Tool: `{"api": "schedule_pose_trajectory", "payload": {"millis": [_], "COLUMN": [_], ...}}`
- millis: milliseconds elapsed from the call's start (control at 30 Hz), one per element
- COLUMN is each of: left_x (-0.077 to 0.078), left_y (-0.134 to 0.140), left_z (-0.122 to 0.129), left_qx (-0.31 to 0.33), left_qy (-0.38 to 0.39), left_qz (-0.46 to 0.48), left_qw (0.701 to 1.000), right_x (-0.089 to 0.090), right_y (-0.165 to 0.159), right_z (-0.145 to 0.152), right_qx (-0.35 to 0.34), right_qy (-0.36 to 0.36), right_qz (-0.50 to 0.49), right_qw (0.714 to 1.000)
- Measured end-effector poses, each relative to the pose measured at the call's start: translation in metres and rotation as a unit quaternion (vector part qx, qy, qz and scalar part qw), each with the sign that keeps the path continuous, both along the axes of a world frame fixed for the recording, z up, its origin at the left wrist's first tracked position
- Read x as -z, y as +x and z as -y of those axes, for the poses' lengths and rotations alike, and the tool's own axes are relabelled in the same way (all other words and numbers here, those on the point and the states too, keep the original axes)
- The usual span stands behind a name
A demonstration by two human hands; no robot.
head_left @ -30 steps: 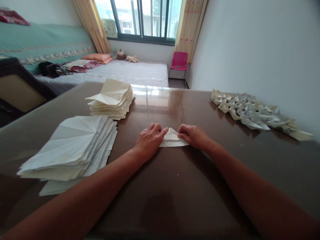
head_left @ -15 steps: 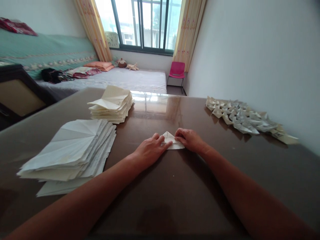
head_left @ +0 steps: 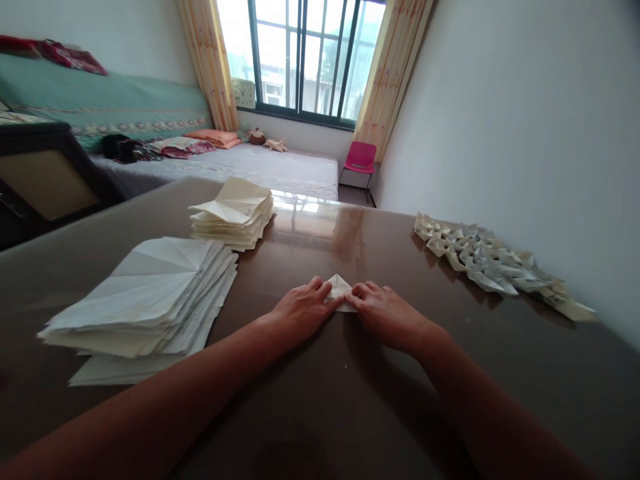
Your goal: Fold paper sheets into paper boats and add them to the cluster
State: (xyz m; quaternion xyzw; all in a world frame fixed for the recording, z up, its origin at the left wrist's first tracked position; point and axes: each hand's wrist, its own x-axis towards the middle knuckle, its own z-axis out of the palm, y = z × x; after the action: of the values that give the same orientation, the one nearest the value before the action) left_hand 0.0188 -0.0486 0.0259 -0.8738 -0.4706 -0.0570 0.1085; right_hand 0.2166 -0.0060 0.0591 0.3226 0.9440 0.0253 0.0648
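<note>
A small piece of folded paper (head_left: 339,285), pointed at its top, lies on the brown tabletop between my hands. My left hand (head_left: 305,305) presses its left side, fingers bent and closed on it. On the other side, my right hand (head_left: 384,309) grips the lower right part with curled fingers, its thumb near the left thumb. Both hands partly cover the paper's lower edge.
A large stack of creased paper sheets (head_left: 145,293) sits at the left, with a second, yellowish stack (head_left: 235,217) behind it. Many folded paper pieces (head_left: 480,257) stand clustered at the right by the wall. Beyond the glossy table (head_left: 310,400) are a bed (head_left: 280,170) and a pink chair (head_left: 361,158).
My right hand has moved down and inward along the folded paper, closer to my left hand. The whole view has tilted slightly, shifting the scene down.
</note>
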Motion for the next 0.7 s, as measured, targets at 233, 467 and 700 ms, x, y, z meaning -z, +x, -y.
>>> {"api": "schedule_pose_trajectory", "payload": {"millis": [233, 467, 700], "left_x": [-0.006, -0.012, -0.003], "left_y": [-0.001, 0.001, 0.008], "left_z": [0.003, 0.007, 0.008], "left_qx": [-0.018, -0.069, -0.063], "left_qy": [-0.010, -0.015, 0.007], "left_qz": [-0.006, -0.038, -0.048], "left_qw": [1.000, 0.997, 0.997], "right_x": [-0.009, -0.014, -0.012], "right_y": [0.000, -0.001, -0.011], "right_z": [0.009, 0.013, 0.019], "right_qx": [0.051, 0.093, 0.087], "right_qy": [0.039, 0.032, 0.075], "right_qz": [0.078, 0.103, 0.074], "right_qw": [0.995, 0.990, 0.991]}}
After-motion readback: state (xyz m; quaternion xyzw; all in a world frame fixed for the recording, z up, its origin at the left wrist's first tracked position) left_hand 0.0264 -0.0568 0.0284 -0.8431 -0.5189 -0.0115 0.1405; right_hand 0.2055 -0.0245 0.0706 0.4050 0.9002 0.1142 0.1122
